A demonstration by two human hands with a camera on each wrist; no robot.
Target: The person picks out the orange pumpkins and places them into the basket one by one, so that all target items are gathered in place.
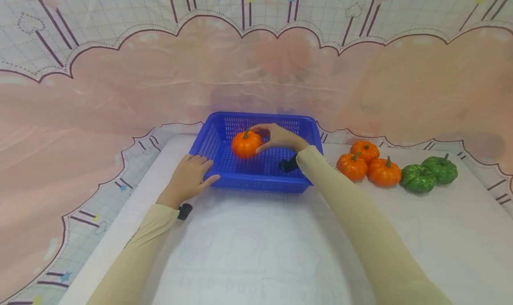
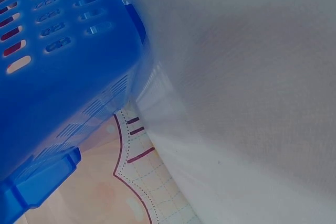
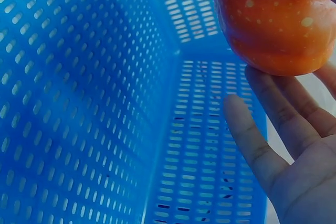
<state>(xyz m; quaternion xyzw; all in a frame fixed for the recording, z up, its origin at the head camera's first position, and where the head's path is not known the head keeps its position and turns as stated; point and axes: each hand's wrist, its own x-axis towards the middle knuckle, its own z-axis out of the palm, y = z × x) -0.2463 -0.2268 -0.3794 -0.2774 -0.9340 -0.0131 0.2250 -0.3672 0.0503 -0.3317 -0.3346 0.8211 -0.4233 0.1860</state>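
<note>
A blue plastic basket (image 1: 256,180) with slotted walls stands on the white table. Inside its outline, my right hand (image 1: 280,138) grips a small orange pumpkin (image 1: 244,145) from its right side, thumb and fingers about it. In the right wrist view the speckled pumpkin (image 3: 278,24) is held above the slotted floor, with one finger standing away from it. My left hand (image 1: 190,176) holds the basket's front left corner, its fingers bent over the rim and its thumb along the front. The left wrist view shows the basket's wall (image 2: 63,87) but no fingers.
Right of the basket, several more pumpkins sit close together: orange ones (image 1: 384,172) and two green ones (image 1: 417,178). A patterned cloth (image 1: 256,73) hangs behind the table and along its left side. A black wrist camera (image 1: 185,211) sits at the left cuff.
</note>
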